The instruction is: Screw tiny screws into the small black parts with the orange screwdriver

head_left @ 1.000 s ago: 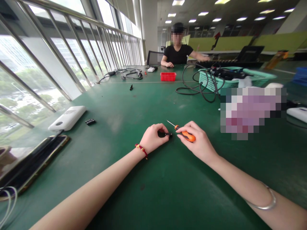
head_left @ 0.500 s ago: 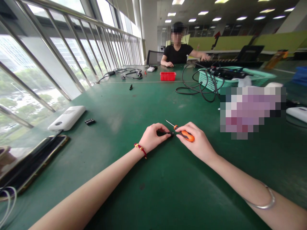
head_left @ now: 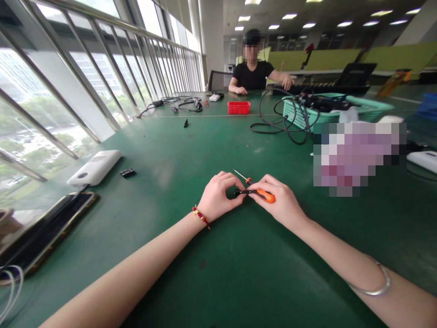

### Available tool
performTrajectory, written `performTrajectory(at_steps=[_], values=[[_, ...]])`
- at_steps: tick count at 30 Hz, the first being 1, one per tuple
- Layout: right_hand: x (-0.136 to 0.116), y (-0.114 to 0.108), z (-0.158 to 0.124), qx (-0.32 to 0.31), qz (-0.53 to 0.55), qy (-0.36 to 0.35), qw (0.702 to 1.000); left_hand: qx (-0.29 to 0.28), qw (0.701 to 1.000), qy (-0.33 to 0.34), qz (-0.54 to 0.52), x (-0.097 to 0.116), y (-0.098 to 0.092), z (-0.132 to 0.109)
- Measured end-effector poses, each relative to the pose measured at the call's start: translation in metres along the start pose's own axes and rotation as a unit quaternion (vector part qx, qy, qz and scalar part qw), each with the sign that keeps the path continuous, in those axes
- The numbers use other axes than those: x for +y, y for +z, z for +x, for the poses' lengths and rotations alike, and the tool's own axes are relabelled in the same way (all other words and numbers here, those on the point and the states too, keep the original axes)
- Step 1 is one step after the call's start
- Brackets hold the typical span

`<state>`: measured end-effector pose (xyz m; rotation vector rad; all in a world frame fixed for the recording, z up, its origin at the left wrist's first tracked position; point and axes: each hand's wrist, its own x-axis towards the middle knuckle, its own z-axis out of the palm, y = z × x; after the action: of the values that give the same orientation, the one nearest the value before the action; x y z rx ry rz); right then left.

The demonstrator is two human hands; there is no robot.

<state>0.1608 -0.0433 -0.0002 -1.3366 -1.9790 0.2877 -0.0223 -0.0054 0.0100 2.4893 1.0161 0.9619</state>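
Observation:
My left hand (head_left: 218, 195) is curled, thumb and fingers pinching a small black part (head_left: 238, 192) just above the table; its exact kind is too small to make out. In my right hand (head_left: 285, 202) lies a screwdriver (head_left: 267, 196) with an orange and black handle. Its thin metal shaft points up and to the left, past the part rather than into it. The right fingertips meet the right end of the black part, close to the left fingertips. Some of the part is hidden behind fingers.
On the green table (head_left: 170, 255), a white power bank (head_left: 97, 167), a phone (head_left: 51, 232) and a small black block (head_left: 128, 173) lie left. Further off are a red bin (head_left: 238, 108), cables and a teal basket (head_left: 300, 116). A person (head_left: 252, 75) sits opposite.
My two hands have come together, and the right fingertips now touch the black part. The part shows more between my fingers. The person opposite has drawn one hand slightly inward.

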Motion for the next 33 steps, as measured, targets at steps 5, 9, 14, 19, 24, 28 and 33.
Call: performTrajectory(at_steps=[5, 9, 14, 19, 24, 28, 33], values=[[0.001, 0.000, 0.000, 0.006, 0.011, -0.013, 1.000, 0.004, 1.000, 0.004, -0.004, 0.000, 0.000, -0.001], [0.001, 0.001, 0.000, 0.009, 0.021, -0.012, 1.000, 0.013, 1.000, 0.013, -0.019, 0.000, -0.001, 0.000], [-0.001, -0.003, 0.001, 0.008, 0.031, -0.007, 0.999, 0.011, 0.998, 0.004, -0.054, -0.002, -0.002, 0.001], [0.001, -0.008, 0.003, 0.014, 0.025, -0.022, 0.999, 0.011, 0.996, -0.037, -0.083, -0.004, -0.001, -0.001], [0.002, -0.011, 0.003, 0.028, 0.013, -0.019, 0.999, 0.006, 0.999, -0.036, -0.014, 0.000, -0.001, -0.004], [0.000, -0.009, 0.002, -0.003, -0.014, -0.038, 0.999, 0.004, 0.999, -0.029, 0.029, 0.004, 0.000, -0.006], [0.000, -0.006, 0.001, -0.012, -0.025, -0.055, 0.998, 0.012, 1.000, -0.020, 0.018, 0.007, 0.001, -0.006]])
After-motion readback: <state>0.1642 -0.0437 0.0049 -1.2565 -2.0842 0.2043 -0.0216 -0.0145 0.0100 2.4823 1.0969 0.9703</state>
